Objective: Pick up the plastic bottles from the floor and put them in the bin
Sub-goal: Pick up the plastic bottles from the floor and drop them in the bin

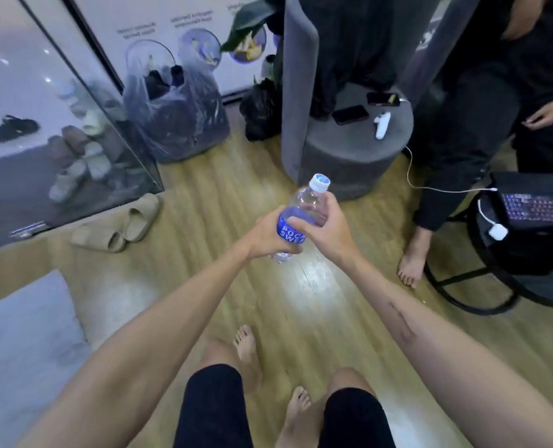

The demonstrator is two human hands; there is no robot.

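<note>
**Ana:** Out in front of the person, above the wooden floor [223, 195], where was the bottle in the head view?

**Ben:** Clear of the floor, held between both hands and tilted, its cap end pointing up and away. The plastic bottle [304, 208] had a blue label and a pale cap. The left hand [267, 236] was curled round the lower, labelled part; the right hand [325, 226] had its fingers wrapped round the clear upper body below the neck.

**Ana:** How would it handle?

**Ben:** Light, I judged. It looked nearly empty, though glare made the level hard to read. Thin walls would dent under a hard squeeze and smooth plastic can slip, so the ribbed middle or the stiffer neck seemed the best hold. One hand ought to be enough.

**Ana:** And the bin?

**Ben:** Probably the bin [174, 118] lined with a clear bag by the wall, well apart from the hands, beside a grey padded seat [352, 150]. A pair of slippers [120, 229] lay on the way.
</note>
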